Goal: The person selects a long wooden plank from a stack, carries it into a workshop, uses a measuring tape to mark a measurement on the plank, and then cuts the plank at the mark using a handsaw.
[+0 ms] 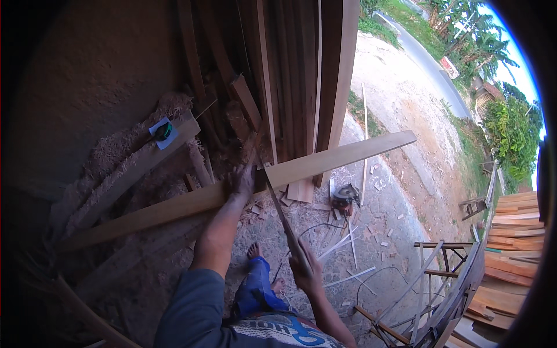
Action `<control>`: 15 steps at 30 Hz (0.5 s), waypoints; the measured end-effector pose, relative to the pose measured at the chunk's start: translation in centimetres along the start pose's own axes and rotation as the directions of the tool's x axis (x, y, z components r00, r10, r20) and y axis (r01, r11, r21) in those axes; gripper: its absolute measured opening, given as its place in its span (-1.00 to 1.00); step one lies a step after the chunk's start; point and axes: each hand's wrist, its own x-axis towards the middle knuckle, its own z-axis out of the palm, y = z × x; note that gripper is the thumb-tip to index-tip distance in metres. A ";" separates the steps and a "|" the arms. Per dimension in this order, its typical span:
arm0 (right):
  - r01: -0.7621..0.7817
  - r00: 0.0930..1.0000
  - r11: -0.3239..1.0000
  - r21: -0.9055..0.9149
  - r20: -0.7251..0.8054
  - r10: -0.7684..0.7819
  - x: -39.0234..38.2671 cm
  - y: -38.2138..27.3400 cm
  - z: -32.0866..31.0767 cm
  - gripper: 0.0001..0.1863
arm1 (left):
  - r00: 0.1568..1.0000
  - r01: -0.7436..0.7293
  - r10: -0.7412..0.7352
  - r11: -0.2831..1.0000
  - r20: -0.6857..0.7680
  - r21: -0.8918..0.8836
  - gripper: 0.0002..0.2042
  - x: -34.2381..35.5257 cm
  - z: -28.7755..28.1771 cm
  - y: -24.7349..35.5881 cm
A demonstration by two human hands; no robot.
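Handsaw (283, 214) is in R hand (306, 268), fingers clenched round its handle end; blade runs fwd & a bit L from that grip up to the plank (342, 158). Plank lies crosswise ahead of R grip, one end well off L, other end well off R. L hand (241, 181) is on top of it, just L of where blade meets wood; can't tell if its fingers curl round the edge or only press. Bare foot (254, 250) shows L of R grip, on the floor. Power tool (346, 196) sits on the floor ahead & R of R grip, w/ wood offcuts nearby. Out L of L hand, a beam (130, 174) bears a small green-&-black item (163, 131) on a pale blue sheet. Tall boards (307, 87) stand beyond both hands. Metal frame (447, 261) is off R of R grip, stacked planks (513, 243) past it. Farthest, up & R: road (432, 66), then trees (502, 148).
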 end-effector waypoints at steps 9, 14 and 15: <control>-0.102 0.995 0.970 0.222 0.007 0.103 15.0 -1.8 4.2 -0.44 | 0.998 -0.066 0.065 0.995 -0.028 -0.072 -0.80 0.5 -1.3 3.1; 0.004 1.000 0.998 0.058 -0.001 -0.004 1.7 1.1 1.1 -0.41 | 0.999 0.041 -0.042 0.999 0.035 0.020 -0.86 -0.4 -1.5 1.6; 0.054 0.999 0.990 -0.127 0.013 -0.053 -4.0 2.0 -1.0 -0.40 | 0.995 0.051 -0.055 0.998 0.086 0.044 -0.85 -0.4 -1.6 1.9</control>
